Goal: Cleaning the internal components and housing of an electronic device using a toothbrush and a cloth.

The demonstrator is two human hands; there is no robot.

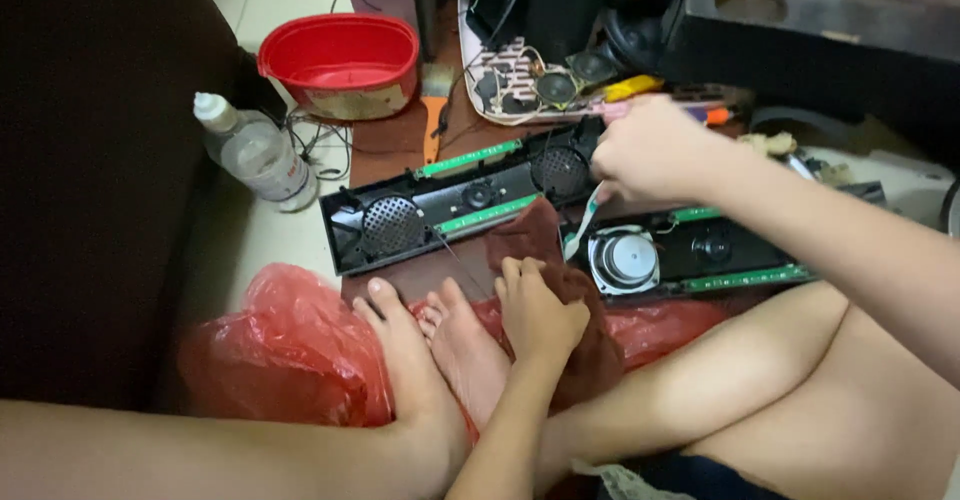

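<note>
**Hands at an opened speaker bar**

The left hand (pixel 540 310), low centre of the frame, lies closed on a brown cloth (pixel 560 290) draped over the feet, fingers curled into it. The right hand (pixel 650 150), upper centre, is pinched shut on something small over the back shell (pixel 450 200); I cannot tell what it grips, though a pale ribbon cable (pixel 583 222) hangs just below it.

As I judge it, the cable wants slack and a straight, gentle pull, with the left hand steadying the shells.

The front shell (pixel 700 255), with its bare driver (pixel 625 260), lies right of centre. A red tub (pixel 340 60) and a bottle (pixel 255 150) stand upper left; loose parts crowd the tray (pixel 520 90) at top, close behind the right hand. A red bag (pixel 290 350) lies lower left.
</note>
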